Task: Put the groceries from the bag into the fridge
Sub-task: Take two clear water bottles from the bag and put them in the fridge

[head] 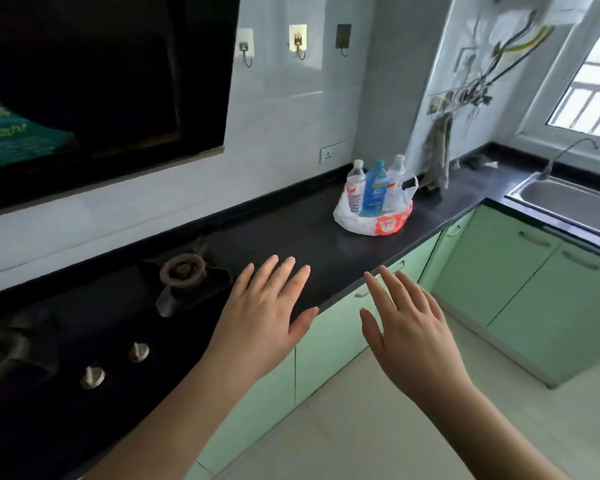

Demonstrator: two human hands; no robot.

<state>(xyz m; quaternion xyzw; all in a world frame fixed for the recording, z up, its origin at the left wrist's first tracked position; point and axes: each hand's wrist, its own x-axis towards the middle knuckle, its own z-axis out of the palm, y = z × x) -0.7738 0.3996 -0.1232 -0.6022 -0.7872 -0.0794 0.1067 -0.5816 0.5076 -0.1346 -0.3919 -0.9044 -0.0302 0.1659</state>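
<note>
Both hands are empty, fingers straight and spread: my left hand [269, 315] hovers over the worktop's [291, 230] front edge beside the stove [125, 306], my right hand [407, 332] just off it. Three bottles [374, 188] stand in the bag [373, 218] toward the worktop's back edge, well apart from me. Nothing is picked up yet; next I should reach forward and grip one bottle, and the fridge is out of view.

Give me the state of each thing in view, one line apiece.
Left hand: open, fingers spread, holding nothing.
Right hand: open, fingers spread, holding nothing.
Plastic bag: on counter, mouth slumped open.
Blue bottle: upright in bag, capped.
Two clear bottles: upright in bag, capped.
Cabinet doors: closed.
Tap: no water visible.
</note>
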